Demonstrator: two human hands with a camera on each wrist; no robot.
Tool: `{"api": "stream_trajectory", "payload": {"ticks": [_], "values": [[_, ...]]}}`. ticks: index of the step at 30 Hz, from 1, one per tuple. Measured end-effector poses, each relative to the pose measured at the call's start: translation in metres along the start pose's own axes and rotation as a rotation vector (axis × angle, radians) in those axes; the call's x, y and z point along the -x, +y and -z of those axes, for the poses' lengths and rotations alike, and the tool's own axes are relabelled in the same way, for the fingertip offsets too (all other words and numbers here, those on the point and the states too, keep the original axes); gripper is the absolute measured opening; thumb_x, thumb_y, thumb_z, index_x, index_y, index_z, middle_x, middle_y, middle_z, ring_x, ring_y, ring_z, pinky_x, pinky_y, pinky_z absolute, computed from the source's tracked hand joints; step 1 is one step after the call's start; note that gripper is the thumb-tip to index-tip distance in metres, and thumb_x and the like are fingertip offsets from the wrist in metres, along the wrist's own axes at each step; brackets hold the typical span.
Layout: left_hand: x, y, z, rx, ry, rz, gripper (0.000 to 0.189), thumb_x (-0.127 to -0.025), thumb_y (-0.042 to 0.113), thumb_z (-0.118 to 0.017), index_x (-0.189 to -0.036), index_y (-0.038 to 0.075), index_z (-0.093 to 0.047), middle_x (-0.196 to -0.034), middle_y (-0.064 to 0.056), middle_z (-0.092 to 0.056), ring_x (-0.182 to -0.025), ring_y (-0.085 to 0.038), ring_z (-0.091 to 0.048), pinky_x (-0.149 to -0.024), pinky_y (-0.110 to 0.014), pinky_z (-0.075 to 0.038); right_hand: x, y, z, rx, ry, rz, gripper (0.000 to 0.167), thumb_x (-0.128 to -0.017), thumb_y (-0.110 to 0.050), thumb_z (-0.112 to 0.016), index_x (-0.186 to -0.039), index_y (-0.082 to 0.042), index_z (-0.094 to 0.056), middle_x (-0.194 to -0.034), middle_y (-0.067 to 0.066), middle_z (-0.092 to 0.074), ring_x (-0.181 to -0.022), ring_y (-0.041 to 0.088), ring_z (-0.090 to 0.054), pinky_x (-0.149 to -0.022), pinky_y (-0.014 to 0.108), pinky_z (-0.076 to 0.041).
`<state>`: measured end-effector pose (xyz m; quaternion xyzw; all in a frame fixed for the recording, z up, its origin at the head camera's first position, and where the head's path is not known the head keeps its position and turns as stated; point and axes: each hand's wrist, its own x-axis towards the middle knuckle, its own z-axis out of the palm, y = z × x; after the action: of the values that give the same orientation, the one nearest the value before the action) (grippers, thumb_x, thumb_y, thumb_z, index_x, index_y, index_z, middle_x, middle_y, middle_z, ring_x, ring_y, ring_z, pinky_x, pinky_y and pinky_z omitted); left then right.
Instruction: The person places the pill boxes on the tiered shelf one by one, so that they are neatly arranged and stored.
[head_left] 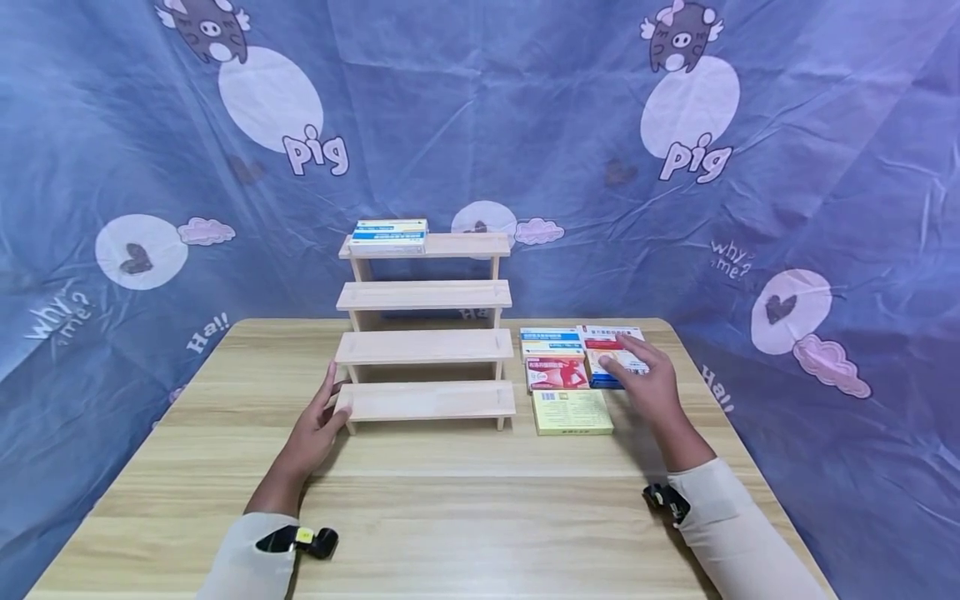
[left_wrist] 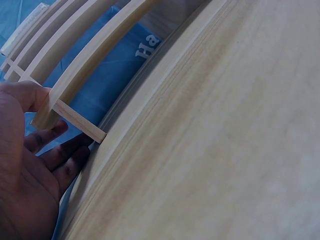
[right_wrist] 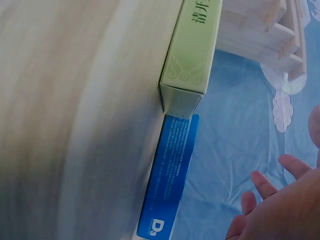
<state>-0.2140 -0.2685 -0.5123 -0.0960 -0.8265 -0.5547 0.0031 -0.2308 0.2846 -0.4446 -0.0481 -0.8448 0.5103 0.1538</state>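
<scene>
A four-tier shelf, so a stepped wooden rack (head_left: 427, 400), stands on the table. At the left end of its lowest step is my left hand (head_left: 313, 429), thumb over the board and fingers beside and below it, as the left wrist view also shows. My right hand (head_left: 651, 387) hovers with fingers spread over a white and red medicine box (head_left: 600, 332). Beside that lie a blue and white box (head_left: 551, 337) and a red box (head_left: 551, 375). Nearest me is a yellow-green box (right_wrist: 192, 55); a blue box side (right_wrist: 167, 180) shows next to it in the right wrist view.
Blue and white medicine boxes (head_left: 388, 237) lie on the left of the rack's top step. A blue printed cloth (head_left: 420, 108) hangs behind and along both sides of the wood-grain table (head_left: 450, 517).
</scene>
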Motion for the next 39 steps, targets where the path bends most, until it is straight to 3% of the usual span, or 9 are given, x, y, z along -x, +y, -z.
{"api": "stream_trajectory", "payload": {"ticks": [8,15,21,26,30,39], "values": [[0.001,0.003,0.001,0.008,-0.004,0.008,0.082,-0.117,0.02,-0.052,-0.177,0.032,0.003,-0.176,-0.03,-0.027,-0.155,-0.056,-0.041,-0.097,-0.002,-0.041,-0.008,0.011,0.008,0.048,-0.002,-0.095,0.073,-0.098,-0.034,-0.085,-0.161,-0.01,-0.056,-0.174,0.024,-0.041,-0.166,0.046,-0.03,-0.136,0.064,-0.022],[0.0,0.003,0.001,0.009,-0.009,-0.003,0.081,-0.117,0.018,-0.051,-0.177,0.031,0.003,-0.176,-0.032,-0.027,-0.155,-0.057,-0.041,-0.097,-0.002,-0.041,-0.012,0.036,0.017,0.222,0.029,-0.098,0.078,-0.094,-0.034,-0.088,-0.16,-0.007,-0.056,-0.171,0.026,-0.044,-0.162,0.052,-0.033,-0.124,0.082,-0.016],[0.0,0.002,0.0,0.014,-0.007,-0.004,0.082,-0.117,0.018,-0.052,-0.177,0.031,0.003,-0.176,-0.031,-0.028,-0.155,-0.057,-0.041,-0.097,-0.001,-0.042,-0.016,0.047,0.027,0.196,0.008,-0.087,0.08,-0.093,-0.026,-0.089,-0.161,-0.001,-0.052,-0.17,0.031,-0.042,-0.161,0.052,-0.034,-0.133,0.066,-0.026],[-0.001,0.001,0.001,0.005,-0.003,0.003,0.082,-0.117,0.019,-0.052,-0.176,0.034,0.003,-0.176,-0.029,-0.03,-0.155,-0.055,-0.042,-0.097,-0.003,-0.042,-0.02,0.056,0.03,0.186,-0.016,-0.146,0.087,-0.094,-0.03,-0.088,-0.166,-0.005,-0.046,-0.173,0.03,-0.037,-0.164,0.051,-0.029,-0.134,0.069,-0.018],[-0.001,0.001,0.002,-0.011,-0.003,0.005,0.082,-0.117,0.021,-0.052,-0.176,0.035,0.004,-0.176,-0.029,-0.029,-0.156,-0.055,-0.042,-0.098,-0.003,-0.041,-0.022,0.063,0.03,0.16,-0.051,-0.173,0.089,-0.095,-0.029,-0.088,-0.168,-0.008,-0.042,-0.175,0.032,-0.031,-0.165,0.053,-0.025,-0.135,0.066,-0.02],[0.0,0.001,0.001,-0.015,0.003,0.005,0.082,-0.117,0.022,-0.053,-0.177,0.033,0.003,-0.176,-0.03,-0.028,-0.155,-0.056,-0.042,-0.098,-0.003,-0.04,-0.022,0.073,0.031,0.141,-0.153,-0.159,0.091,-0.098,-0.024,-0.085,-0.171,-0.005,-0.034,-0.177,0.032,-0.024,-0.166,0.054,-0.019,-0.135,0.065,-0.02]]}}
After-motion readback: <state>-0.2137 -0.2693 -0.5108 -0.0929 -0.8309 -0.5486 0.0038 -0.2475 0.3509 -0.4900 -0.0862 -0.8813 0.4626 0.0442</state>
